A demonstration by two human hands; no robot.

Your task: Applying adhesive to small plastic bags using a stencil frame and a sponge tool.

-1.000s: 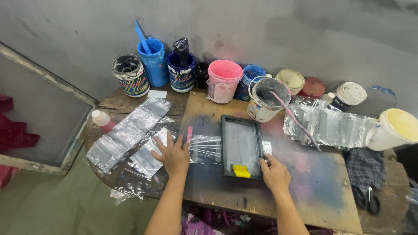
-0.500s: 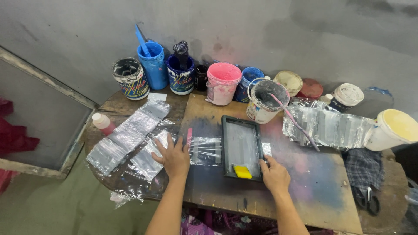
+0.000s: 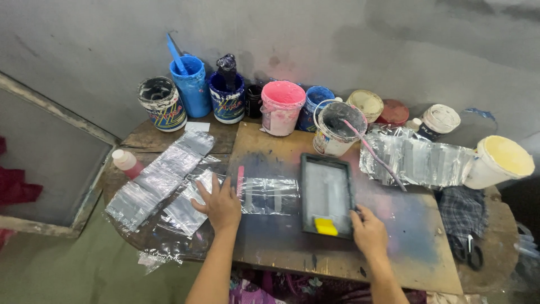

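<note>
My left hand lies flat, fingers spread, on clear plastic bags at the left of a paint-stained wooden board. One clear bag lies just right of that hand, next to a small dark-framed printing screen. A yellow squeegee rests on the screen's near end. My right hand rests on the board, its fingers touching the screen's near right corner. A pink stick lies beside my left hand.
Several paint tubs line the wall: blue, dark blue, pink, a white bucket with a pink stirrer, a cream pail. More clear bags lie at right. A red bottle stands at left; scissors lie at right.
My left hand has slid a little left onto the plastic bags. My right hand stays at the screen's corner.
</note>
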